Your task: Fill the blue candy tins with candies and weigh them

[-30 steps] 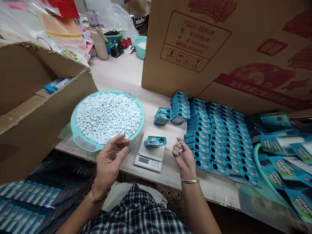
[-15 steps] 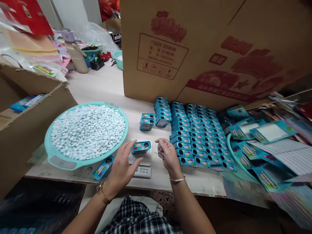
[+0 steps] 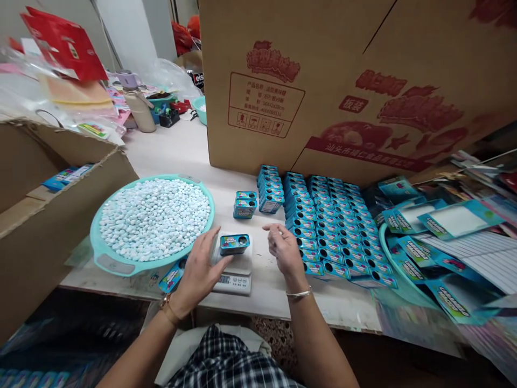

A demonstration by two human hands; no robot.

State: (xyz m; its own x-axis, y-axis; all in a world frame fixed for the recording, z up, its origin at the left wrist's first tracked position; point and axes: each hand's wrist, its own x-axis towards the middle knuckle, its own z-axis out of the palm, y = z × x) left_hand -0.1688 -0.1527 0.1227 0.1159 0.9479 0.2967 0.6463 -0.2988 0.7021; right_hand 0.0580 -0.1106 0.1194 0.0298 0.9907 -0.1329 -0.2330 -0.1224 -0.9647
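Observation:
A small blue tin (image 3: 234, 243) with a round hole in its lid lies on a white digital scale (image 3: 234, 281). My left hand (image 3: 200, 269) is open, fingers spread, its thumb and fingertips right beside the tin's left end. My right hand (image 3: 285, 249) hovers just right of the scale with its fingers curled together; whatever they hold is hidden. A teal basin (image 3: 113, 264) heaped with white tablets (image 3: 155, 218) sits to the left. A blue printed card (image 3: 172, 277) lies under my left palm.
Several rows of matching blue tins (image 3: 331, 226) fill the table to the right, with a short stack (image 3: 245, 205) behind the scale. A large printed carton (image 3: 343, 81) stands behind them. An open carton (image 3: 48, 215) is at left, and blue cards (image 3: 424, 253) are piled at right.
My left hand dropped from a raised position to the tin on the scale. My right hand moved left towards the scale. The camera turned right and up.

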